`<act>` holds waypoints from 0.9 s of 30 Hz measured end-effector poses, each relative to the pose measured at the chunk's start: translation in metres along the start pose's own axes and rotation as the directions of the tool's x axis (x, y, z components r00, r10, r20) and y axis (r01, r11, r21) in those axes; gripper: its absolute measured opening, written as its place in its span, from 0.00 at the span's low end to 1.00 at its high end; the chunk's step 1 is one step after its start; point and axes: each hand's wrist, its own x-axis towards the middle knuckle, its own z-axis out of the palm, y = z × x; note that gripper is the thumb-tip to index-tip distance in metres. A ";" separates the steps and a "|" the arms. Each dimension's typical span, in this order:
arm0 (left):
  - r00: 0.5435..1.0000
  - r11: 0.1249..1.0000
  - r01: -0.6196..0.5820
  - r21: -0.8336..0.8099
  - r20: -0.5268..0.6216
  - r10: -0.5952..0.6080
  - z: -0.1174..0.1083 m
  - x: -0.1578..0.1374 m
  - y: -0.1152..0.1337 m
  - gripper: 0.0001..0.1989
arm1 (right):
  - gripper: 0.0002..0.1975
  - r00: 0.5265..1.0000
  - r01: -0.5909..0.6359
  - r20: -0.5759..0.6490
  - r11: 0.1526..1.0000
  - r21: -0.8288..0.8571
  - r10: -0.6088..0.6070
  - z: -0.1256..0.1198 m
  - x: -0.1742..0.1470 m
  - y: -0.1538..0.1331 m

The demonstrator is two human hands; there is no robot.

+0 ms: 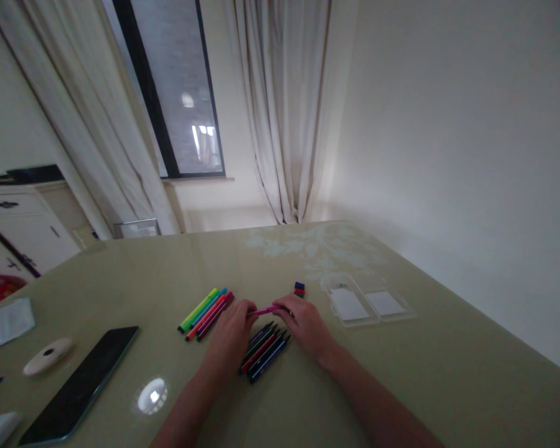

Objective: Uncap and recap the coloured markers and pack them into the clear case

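Between my two hands is a pink marker (pixel 265 310), held nearly level above the table. My left hand (pixel 234 325) pinches its left end, and my right hand (pixel 303 320) is closed on its right end. Below them lies a group of dark-barrelled markers (pixel 265 351), one of them red, tips pointing away. Left of my left hand is a row of bright markers (pixel 205 313) in yellow, green, blue, orange and magenta. Small dark and red caps (pixel 299 287) sit just beyond my right hand, which partly hides them.
An open clear plastic case (pixel 368 305) with white inserts lies to the right. On the left are a black phone-like slab (pixel 81 382), a white oval device (pixel 48 356) and a pale packet (pixel 7 323). The table (pixel 205 255) meets a wall at right.
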 end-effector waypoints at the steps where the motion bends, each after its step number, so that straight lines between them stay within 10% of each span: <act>1: 1.000 1.000 -0.012 0.004 -0.001 0.012 0.000 -0.002 0.003 0.08 | 0.10 1.000 0.012 -0.011 1.000 0.009 -0.012 0.001 -0.001 -0.002; 9: 0.967 0.952 0.060 0.299 0.220 -0.130 -0.013 -0.007 0.025 0.20 | 0.13 0.987 0.137 0.079 0.991 0.006 -0.137 0.001 -0.004 -0.012; 18: 0.933 0.909 0.193 0.369 0.217 -0.287 -0.014 -0.003 0.031 0.28 | 0.12 0.985 0.163 0.056 0.986 0.020 -0.164 -0.001 -0.001 -0.004; 27: 0.948 0.935 0.279 0.217 0.092 -0.304 -0.013 -0.002 0.002 0.19 | 0.10 0.956 -0.275 -0.215 0.866 -0.419 0.200 -0.040 0.006 0.033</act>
